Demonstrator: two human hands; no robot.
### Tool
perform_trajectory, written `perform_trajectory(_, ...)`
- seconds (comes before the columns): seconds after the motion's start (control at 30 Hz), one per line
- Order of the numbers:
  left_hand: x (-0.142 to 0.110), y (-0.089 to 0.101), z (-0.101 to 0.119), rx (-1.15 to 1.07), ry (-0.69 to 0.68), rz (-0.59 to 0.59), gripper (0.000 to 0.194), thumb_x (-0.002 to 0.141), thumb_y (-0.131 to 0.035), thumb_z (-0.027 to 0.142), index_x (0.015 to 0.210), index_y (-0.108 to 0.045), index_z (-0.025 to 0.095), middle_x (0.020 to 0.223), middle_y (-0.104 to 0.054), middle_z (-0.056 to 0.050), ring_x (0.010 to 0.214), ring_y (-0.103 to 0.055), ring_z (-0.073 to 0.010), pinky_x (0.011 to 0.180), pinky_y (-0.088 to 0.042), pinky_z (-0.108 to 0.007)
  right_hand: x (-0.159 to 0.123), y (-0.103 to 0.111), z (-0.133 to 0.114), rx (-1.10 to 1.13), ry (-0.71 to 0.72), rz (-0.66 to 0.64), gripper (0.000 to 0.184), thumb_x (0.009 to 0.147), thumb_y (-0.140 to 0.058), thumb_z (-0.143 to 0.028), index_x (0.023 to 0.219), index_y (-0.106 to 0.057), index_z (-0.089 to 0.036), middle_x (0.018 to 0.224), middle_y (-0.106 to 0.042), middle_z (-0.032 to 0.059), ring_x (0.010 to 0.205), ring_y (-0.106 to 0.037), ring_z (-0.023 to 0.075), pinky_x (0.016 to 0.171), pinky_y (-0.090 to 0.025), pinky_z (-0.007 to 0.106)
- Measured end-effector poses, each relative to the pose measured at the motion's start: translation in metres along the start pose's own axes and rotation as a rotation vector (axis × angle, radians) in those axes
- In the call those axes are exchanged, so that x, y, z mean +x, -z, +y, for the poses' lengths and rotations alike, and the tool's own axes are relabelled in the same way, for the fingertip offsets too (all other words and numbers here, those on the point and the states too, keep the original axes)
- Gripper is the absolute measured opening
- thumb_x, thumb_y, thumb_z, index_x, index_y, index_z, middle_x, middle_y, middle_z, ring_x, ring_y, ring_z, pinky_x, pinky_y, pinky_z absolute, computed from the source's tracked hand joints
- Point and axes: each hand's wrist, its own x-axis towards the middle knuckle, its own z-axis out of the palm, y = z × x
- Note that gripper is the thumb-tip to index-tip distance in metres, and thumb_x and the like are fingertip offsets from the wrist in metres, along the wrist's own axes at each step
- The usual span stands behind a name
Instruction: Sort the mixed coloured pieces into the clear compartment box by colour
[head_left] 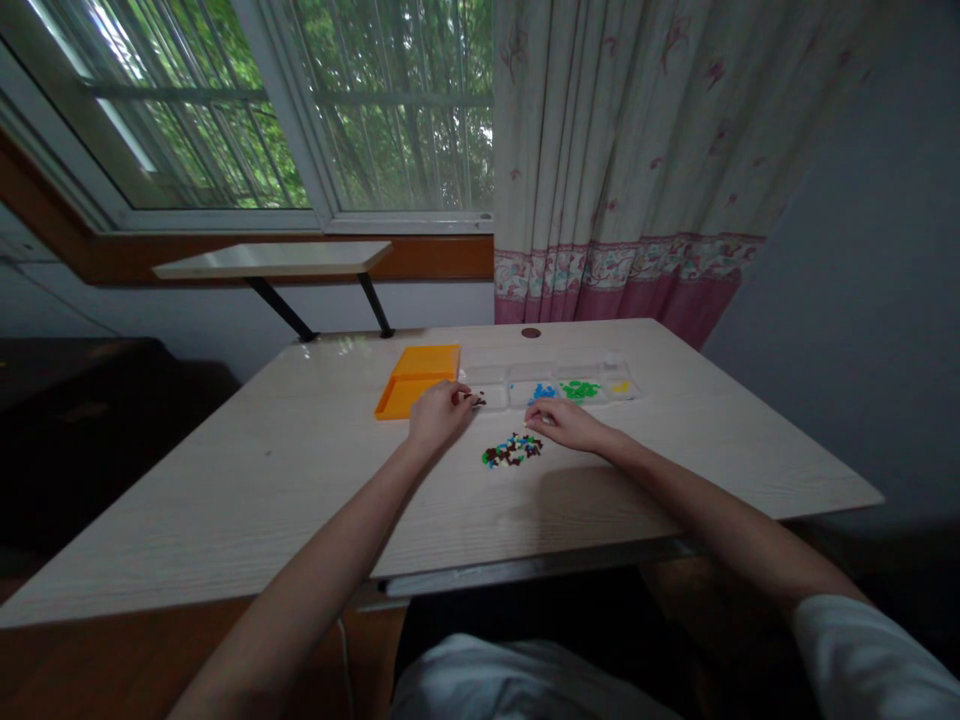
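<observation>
My left hand (436, 412) is closed at the leftmost clear plastic box, its fingertips pinched beside a few small dark brown pieces (481, 399). Whatever those fingertips hold is too small to make out. Just above the mixed pile of small beads or bricks (513, 450) is my right hand (564, 422), thumb and forefinger pinched together. A tiny pale speck seems to show at its fingertips. Brown, blue, green and white pieces make up the pile. Behind it stands a row of clear boxes, with blue pieces (543, 393), green pieces (580, 390) and yellow pieces (620, 387) in separate compartments.
An open orange case (411, 397) lies left of the boxes, touching or close to my left hand. At the table's back left, a small raised shelf (277, 260) stands on dark legs. A round brown cap (531, 333) sits near the back edge, below the curtain (600, 150).
</observation>
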Motion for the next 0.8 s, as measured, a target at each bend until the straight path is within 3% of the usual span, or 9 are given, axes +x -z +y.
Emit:
perform_trajectory(0.07,-0.001,0.001,0.003,-0.032,-0.042,-0.026,0.028,0.08,-0.052,0.042,0.088,-0.065,0.019,0.071,-0.062,-0.003,0.062,-0.054,-0.0136,0.055,-0.036,-0.023,0.0,0.0,-0.002,0.002,-0.021,0.024,0.014,0.084,-0.051,-0.026,0.084,-0.06,-0.016,0.077,-0.061,0.0038,0.069,-0.054,0.0134,0.064,-0.04,0.024)
perform_trajectory(0.3,-0.016,0.008,0.036,-0.189,-0.418,-0.229,0.022,0.085,-0.048,0.033,0.09,-0.063,0.019,0.076,-0.061,-0.002,0.066,-0.054,-0.0106,0.062,-0.039,-0.021,0.007,-0.003,-0.018,0.143,-0.124,0.088,0.019,0.085,-0.049,-0.028,0.08,-0.062,-0.014,0.072,-0.062,0.0029,0.064,-0.053,0.0124,0.06,-0.039,0.023)
perform_trajectory(0.53,-0.02,0.005,0.043,-0.185,-0.463,-0.201,0.023,0.085,-0.049,0.035,0.091,-0.063,0.018,0.074,-0.059,-0.002,0.065,-0.053,-0.0104,0.059,-0.038,-0.02,0.009,-0.006,-0.025,0.375,-0.184,0.076,0.029,0.085,-0.048,-0.038,0.079,-0.062,-0.014,0.076,-0.064,0.0034,0.07,-0.056,0.0137,0.065,-0.042,0.024)
perform_trajectory(0.8,-0.022,0.009,0.045,-0.227,-0.501,-0.123,0.022,0.085,-0.049,0.034,0.088,-0.063,0.018,0.074,-0.058,-0.002,0.064,-0.053,-0.0102,0.058,-0.039,-0.02,0.01,-0.006,-0.023,0.407,-0.189,0.063,0.031,0.084,-0.048,-0.04,0.081,-0.064,-0.013,0.078,-0.065,0.0044,0.073,-0.057,0.0146,0.067,-0.042,0.025)
